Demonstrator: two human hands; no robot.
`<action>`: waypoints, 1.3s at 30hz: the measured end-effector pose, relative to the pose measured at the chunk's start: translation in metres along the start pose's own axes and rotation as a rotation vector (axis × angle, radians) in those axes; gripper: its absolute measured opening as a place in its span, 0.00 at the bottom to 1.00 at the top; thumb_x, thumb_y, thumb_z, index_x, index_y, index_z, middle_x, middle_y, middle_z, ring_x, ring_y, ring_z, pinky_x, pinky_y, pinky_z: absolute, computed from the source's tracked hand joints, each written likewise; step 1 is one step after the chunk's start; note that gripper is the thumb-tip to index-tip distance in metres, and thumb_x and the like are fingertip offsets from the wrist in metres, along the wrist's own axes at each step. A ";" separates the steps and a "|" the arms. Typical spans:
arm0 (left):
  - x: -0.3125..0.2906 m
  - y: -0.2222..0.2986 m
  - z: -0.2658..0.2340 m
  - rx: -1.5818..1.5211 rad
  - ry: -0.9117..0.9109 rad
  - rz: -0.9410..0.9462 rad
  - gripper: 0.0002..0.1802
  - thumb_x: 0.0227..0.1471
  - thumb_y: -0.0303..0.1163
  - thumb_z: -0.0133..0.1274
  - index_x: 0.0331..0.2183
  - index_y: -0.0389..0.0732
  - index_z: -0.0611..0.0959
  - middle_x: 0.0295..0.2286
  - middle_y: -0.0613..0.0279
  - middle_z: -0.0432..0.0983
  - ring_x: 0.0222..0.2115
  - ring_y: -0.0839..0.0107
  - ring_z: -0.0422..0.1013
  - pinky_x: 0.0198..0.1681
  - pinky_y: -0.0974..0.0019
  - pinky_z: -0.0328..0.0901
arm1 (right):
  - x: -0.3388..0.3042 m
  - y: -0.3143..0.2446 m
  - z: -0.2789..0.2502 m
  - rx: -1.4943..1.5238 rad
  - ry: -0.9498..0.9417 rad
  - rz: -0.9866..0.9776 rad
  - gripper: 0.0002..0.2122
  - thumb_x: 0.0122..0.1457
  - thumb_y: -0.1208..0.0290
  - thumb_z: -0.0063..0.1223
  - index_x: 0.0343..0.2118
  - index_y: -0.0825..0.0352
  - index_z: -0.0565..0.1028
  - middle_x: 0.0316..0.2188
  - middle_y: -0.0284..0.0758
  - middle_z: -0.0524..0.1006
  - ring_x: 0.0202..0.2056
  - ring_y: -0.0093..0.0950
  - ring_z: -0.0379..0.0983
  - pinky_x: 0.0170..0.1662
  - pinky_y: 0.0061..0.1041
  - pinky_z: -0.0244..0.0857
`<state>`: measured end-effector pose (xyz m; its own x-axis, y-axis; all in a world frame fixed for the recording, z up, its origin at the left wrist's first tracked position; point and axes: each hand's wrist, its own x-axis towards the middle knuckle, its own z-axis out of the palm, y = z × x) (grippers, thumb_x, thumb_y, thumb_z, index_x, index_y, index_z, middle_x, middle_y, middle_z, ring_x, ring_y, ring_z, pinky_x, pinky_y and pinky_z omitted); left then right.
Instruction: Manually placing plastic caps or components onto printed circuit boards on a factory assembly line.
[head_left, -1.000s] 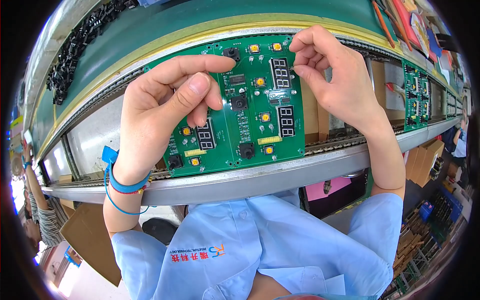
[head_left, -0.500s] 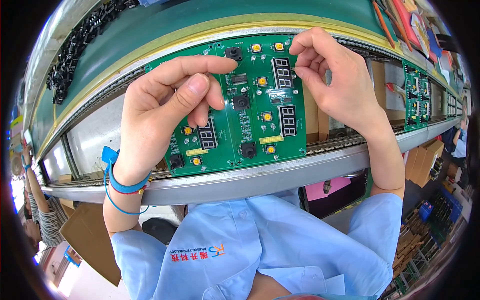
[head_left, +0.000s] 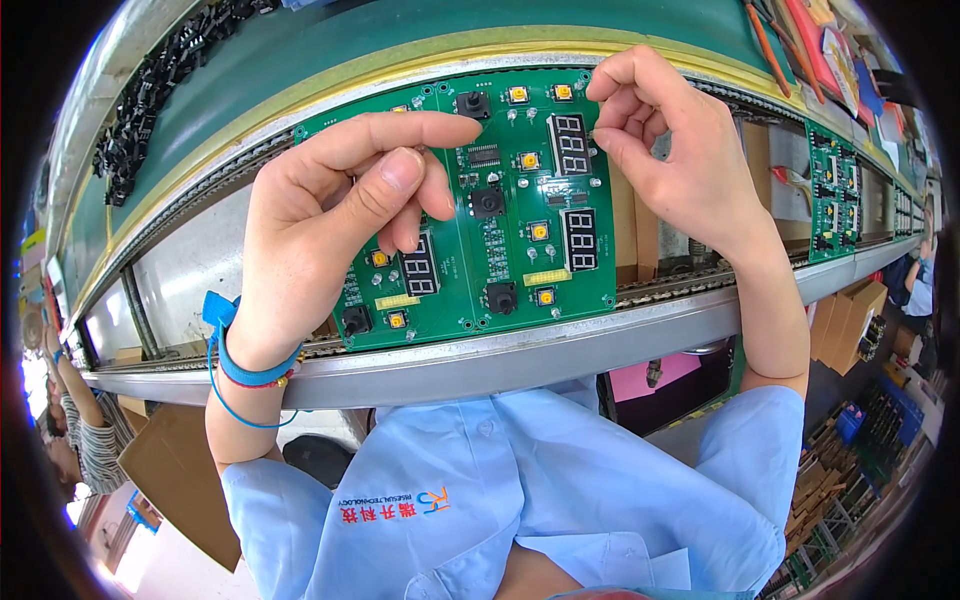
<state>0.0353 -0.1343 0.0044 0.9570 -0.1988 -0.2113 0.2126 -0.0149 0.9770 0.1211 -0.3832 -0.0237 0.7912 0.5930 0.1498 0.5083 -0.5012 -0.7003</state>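
Observation:
A green circuit board (head_left: 460,230) lies on the conveyor rails in front of me, with black digit displays (head_left: 579,239), yellow push buttons (head_left: 540,231) and black square knobs (head_left: 487,203) on it. My left hand (head_left: 335,200) hovers over the board's left half, index finger stretched out toward a knob near the far edge. The thumb and lower fingers are loosely bent, with nothing visible in them. At the far right corner is my right hand (head_left: 665,140), its fingers curled and its thumb drawn toward them beside the upper display. Whatever they may pinch is hidden.
A metal rail (head_left: 520,349) runs along my side of the line. Beyond it is a green work surface (head_left: 420,35) with a pile of black parts (head_left: 150,100) at the left. More boards (head_left: 833,195) stand further right. Pliers (head_left: 768,45) lie at the far right.
The board has slid slightly to the right along the rails. My right hand has shifted a little up and right; my left hand has barely moved.

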 end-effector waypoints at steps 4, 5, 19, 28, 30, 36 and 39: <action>-0.001 0.000 -0.001 0.004 -0.010 0.004 0.15 0.61 0.28 0.44 0.47 0.33 0.78 0.27 0.67 0.75 0.23 0.84 0.64 0.27 0.81 0.61 | 0.001 0.000 0.000 0.005 -0.003 -0.002 0.14 0.47 0.82 0.53 0.37 0.62 0.69 0.18 0.31 0.71 0.21 0.28 0.71 0.25 0.28 0.63; -0.001 0.000 -0.001 0.004 -0.009 0.004 0.15 0.61 0.28 0.44 0.47 0.33 0.78 0.27 0.67 0.75 0.23 0.84 0.64 0.27 0.81 0.61 | 0.000 -0.001 0.000 -0.019 -0.004 -0.009 0.14 0.47 0.82 0.53 0.37 0.61 0.69 0.19 0.30 0.72 0.22 0.29 0.71 0.25 0.28 0.63; -0.002 0.001 0.008 -0.055 -0.078 -0.010 0.19 0.60 0.27 0.45 0.51 0.30 0.72 0.26 0.62 0.73 0.21 0.82 0.64 0.26 0.80 0.60 | 0.002 0.004 -0.006 -0.244 0.007 -0.211 0.13 0.47 0.80 0.55 0.37 0.59 0.73 0.26 0.29 0.77 0.29 0.30 0.75 0.29 0.28 0.67; -0.006 0.002 0.011 -0.113 -0.129 -0.035 0.23 0.59 0.26 0.45 0.55 0.30 0.67 0.28 0.61 0.74 0.22 0.82 0.65 0.27 0.80 0.61 | 0.005 -0.021 0.002 0.201 0.140 -0.173 0.08 0.51 0.76 0.61 0.34 0.67 0.78 0.25 0.30 0.75 0.24 0.17 0.70 0.26 0.16 0.63; -0.009 0.003 0.012 -0.122 -0.133 -0.034 0.24 0.59 0.26 0.45 0.56 0.31 0.66 0.28 0.61 0.74 0.22 0.82 0.65 0.28 0.79 0.61 | 0.004 -0.038 0.005 0.193 -0.024 -0.236 0.09 0.51 0.77 0.61 0.36 0.70 0.78 0.30 0.35 0.76 0.27 0.22 0.71 0.29 0.17 0.64; -0.016 0.005 0.015 -0.016 -0.093 0.024 0.28 0.58 0.25 0.46 0.59 0.34 0.61 0.29 0.61 0.75 0.24 0.82 0.66 0.28 0.79 0.61 | 0.004 -0.051 0.022 0.212 -0.007 -0.361 0.08 0.48 0.79 0.61 0.33 0.71 0.78 0.27 0.36 0.76 0.26 0.24 0.71 0.27 0.20 0.65; -0.017 0.002 0.013 0.054 -0.081 0.054 0.29 0.58 0.24 0.46 0.59 0.36 0.61 0.30 0.60 0.76 0.24 0.82 0.66 0.28 0.79 0.62 | 0.008 -0.058 0.025 0.172 0.037 -0.379 0.06 0.46 0.80 0.61 0.29 0.67 0.77 0.23 0.33 0.74 0.24 0.28 0.72 0.24 0.23 0.64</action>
<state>0.0163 -0.1439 0.0100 0.9472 -0.2792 -0.1575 0.1483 -0.0539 0.9875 0.0892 -0.3337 0.0005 0.5721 0.6904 0.4427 0.7042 -0.1368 -0.6967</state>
